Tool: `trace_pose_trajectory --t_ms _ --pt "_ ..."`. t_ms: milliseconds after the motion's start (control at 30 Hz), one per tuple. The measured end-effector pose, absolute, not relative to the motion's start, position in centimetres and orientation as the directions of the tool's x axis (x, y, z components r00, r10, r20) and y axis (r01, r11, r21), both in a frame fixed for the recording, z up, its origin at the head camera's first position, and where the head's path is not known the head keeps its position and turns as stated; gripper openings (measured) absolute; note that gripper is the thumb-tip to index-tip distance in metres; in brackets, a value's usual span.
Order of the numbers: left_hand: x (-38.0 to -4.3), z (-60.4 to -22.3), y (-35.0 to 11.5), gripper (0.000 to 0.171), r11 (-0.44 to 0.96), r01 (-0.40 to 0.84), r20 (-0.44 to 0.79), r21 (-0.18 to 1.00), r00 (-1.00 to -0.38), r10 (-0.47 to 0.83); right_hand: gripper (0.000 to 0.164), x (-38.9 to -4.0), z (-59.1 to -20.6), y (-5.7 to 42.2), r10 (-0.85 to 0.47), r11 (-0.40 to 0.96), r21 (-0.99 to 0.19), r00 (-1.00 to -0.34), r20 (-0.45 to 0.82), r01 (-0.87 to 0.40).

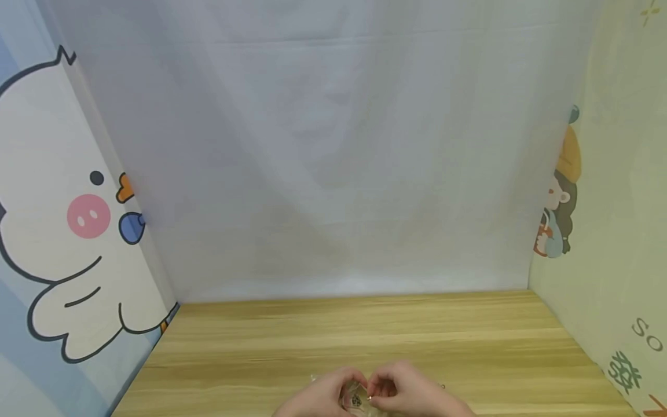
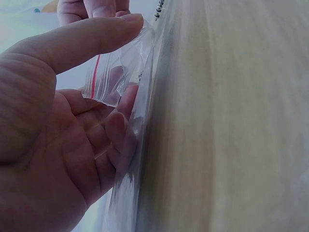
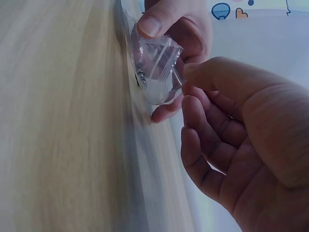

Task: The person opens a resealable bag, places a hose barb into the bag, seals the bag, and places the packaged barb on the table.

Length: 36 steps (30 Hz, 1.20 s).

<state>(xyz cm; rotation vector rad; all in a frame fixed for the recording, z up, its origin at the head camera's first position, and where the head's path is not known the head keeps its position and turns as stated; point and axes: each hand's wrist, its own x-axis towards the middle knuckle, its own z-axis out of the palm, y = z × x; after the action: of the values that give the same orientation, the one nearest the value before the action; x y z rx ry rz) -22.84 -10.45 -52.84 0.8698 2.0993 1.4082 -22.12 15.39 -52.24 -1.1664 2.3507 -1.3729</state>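
Note:
Near the table's front edge my left hand (image 1: 325, 397) holds a small clear zip bag (image 2: 108, 79) between its thumb and curled fingers. A red line runs along the bag's seal. Several small dark metal pieces (image 1: 356, 399) show through the plastic; their exact kind is too small to tell. Close beside the bag's mouth, my right hand (image 1: 409, 391) pinches a tiny shiny piece (image 1: 369, 398) between thumb and forefinger. Its other fingers are loosely curled, seen in the right wrist view. What the pinched piece is cannot be made out.
Wood-grain table (image 1: 354, 330) spreads ahead of both hands. A tiny dark item (image 1: 443, 386) lies on it by the right hand. Small metal beads (image 2: 158, 10) show beyond the left thumb. A pale curtain (image 1: 333, 174) hangs behind, with printed cloths at both sides.

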Motion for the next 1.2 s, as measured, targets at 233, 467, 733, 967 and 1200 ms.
trace_pose_trajectory --t_ms 233,467,733,967,1200 --pt "-23.19 -52.95 -10.56 0.048 0.300 0.248 -0.056 0.921 -0.678 0.733 0.006 -21.80 -52.12 14.90 -0.688 0.276 -0.827 -0.701 0.187 -0.491" --pt "-22.93 -53.11 -10.54 0.046 0.297 0.199 -0.078 0.934 -0.698 0.712 0.006 -21.70 -52.39 14.46 -0.678 0.293 -0.841 -0.719 0.154 -0.456" --pt "-22.90 -52.90 -10.37 0.045 0.313 0.206 -0.080 0.927 -0.709 0.701 0.005 -21.73 -52.27 14.45 -0.683 0.292 -0.823 -0.709 0.176 -0.487" --pt "-22.99 -52.91 -10.36 0.044 0.315 0.211 -0.079 0.925 -0.704 0.705 0.009 -21.62 -51.85 14.64 -0.683 0.266 -0.843 -0.709 0.177 -0.467" --pt "-23.09 -52.90 -10.36 0.044 0.307 0.207 -0.080 0.929 -0.697 0.713 0.005 -21.77 -51.79 14.78 -0.684 0.270 -0.843 -0.709 0.172 -0.464"
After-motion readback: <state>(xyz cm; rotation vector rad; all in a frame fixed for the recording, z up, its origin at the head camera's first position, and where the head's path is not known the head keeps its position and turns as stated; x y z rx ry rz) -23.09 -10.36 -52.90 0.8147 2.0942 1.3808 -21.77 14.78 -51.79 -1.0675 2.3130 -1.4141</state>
